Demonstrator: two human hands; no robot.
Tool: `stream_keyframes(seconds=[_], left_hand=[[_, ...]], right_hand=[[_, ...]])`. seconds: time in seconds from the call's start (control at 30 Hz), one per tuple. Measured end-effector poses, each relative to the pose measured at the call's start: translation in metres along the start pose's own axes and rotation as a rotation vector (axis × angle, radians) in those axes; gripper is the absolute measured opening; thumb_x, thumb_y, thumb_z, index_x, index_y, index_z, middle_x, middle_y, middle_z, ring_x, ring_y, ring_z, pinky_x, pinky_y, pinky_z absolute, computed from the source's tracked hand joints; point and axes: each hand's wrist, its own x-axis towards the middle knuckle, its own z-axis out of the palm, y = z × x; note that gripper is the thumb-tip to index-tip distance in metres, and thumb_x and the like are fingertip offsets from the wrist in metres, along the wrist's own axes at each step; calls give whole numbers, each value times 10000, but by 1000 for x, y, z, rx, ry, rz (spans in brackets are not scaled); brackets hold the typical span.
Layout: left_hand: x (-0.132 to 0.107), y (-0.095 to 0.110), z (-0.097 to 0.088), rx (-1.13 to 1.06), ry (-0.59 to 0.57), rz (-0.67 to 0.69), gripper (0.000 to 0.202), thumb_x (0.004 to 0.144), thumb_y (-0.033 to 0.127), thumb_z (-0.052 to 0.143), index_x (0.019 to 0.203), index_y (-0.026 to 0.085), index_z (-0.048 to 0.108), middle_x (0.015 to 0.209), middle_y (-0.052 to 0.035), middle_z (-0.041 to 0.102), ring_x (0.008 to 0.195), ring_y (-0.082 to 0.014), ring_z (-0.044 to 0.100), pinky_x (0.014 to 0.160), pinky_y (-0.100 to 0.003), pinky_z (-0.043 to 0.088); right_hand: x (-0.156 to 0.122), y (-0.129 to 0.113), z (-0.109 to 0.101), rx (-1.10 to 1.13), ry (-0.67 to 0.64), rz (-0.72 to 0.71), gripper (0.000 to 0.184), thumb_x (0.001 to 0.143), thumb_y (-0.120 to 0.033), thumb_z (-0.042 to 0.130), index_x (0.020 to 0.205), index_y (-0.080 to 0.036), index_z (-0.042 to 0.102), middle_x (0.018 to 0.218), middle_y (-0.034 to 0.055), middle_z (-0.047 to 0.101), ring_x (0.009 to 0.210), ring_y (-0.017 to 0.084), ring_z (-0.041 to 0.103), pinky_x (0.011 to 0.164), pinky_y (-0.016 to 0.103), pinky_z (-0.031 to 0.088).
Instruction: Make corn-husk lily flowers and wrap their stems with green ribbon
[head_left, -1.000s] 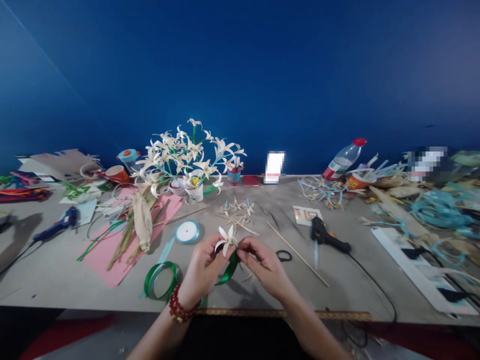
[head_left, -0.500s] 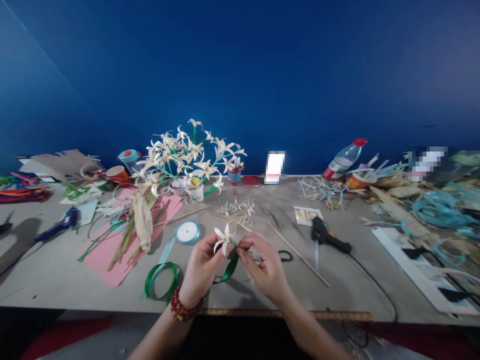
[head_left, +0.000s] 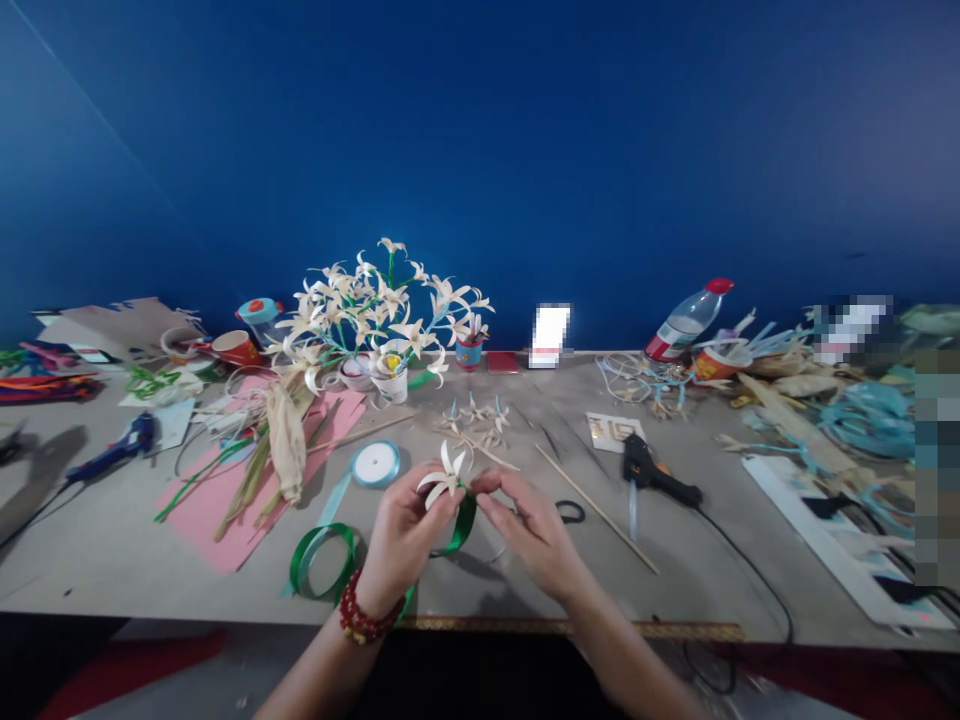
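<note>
Holding a white flower with narrow pointed petals (head_left: 448,478) in the grip of our left hand (head_left: 405,530), we have it above the grey bench (head_left: 127,545). Our right hand (head_left: 536,535) pinches shiny green ribbon (head_left: 463,522) just beside it.

Shows creamy white on the star-shaped flower (head_left: 448,479), green on the satin ribbon (head_left: 463,526), dark red on the beaded bracelet (head_left: 360,612), pink on flat paper sheets (head_left: 196,525), deep blue on the wall (head_left: 480,150).
</note>
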Motion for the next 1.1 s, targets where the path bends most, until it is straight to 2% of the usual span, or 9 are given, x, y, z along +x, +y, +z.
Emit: stream_keyframes(seconds=[0.27,0.43,0.57,0.67,0.73,0.87,0.93,1.0,1.1], left_hand=[[2,5,0,16,-46,23,182,879,295,621,750,166,628,761,-19,588,692,-146,514,642,-239,432],[4,8,-3,19,-105,95,159,891,229,606,746,174,640,780,-23,603,745,-157,546,696,-245,443],[4,1,-3,-14,-114,52,133,901,239,613,795,174,659,783,-10,587,738,-144,541,684,-230,441],[1,-8,0,-55,-67,18,98,880,264,658,837,177,666,805,-4,594,745,-140,539,690,-227,444],[-1,-13,2,-59,-32,18,106,861,274,688,830,176,665,813,-7,607,764,-147,548,711,-235,447],[-3,-18,4,-29,27,18,138,864,280,689,784,175,647,785,-1,601,751,-145,538,714,-240,436],[-4,-17,3,-26,27,4,139,863,277,689,779,177,643,777,3,593,738,-140,525,692,-234,427],[-5,-15,2,-32,21,-8,131,859,270,692,782,177,642,768,7,583,724,-135,511,668,-228,416],[-4,-10,0,-50,-4,-11,118,860,258,687,789,175,641,766,9,568,711,-129,494,652,-224,407]], right_hand=[[3,1,-2,94,-44,62,118,937,-287,547,900,-213,631,865,20,661,836,176,624,773,283,504],[4,3,-1,128,-52,156,134,898,-323,594,820,-216,614,799,0,642,775,168,607,664,254,495],[3,2,0,80,-34,143,113,893,-298,590,828,-210,619,798,9,647,766,172,607,651,253,497],[1,0,1,-15,33,67,88,901,-269,581,858,-210,629,833,25,662,800,183,623,704,273,516],[-1,-1,3,-85,74,-15,98,910,-249,567,839,-208,622,829,34,667,855,201,635,807,316,519],[-2,-2,5,-181,123,-139,113,915,-211,552,823,-211,617,809,37,674,909,218,632,1008,417,432],[-2,-3,4,-174,110,-111,108,914,-227,561,824,-210,619,819,38,671,881,214,627,958,398,455],[-1,-4,1,-131,69,-21,114,911,-260,576,821,-207,622,819,35,663,833,205,622,828,343,489],[1,-5,-4,-27,-23,114,128,904,-294,590,822,-204,627,782,16,641,754,179,601,679,278,468]])
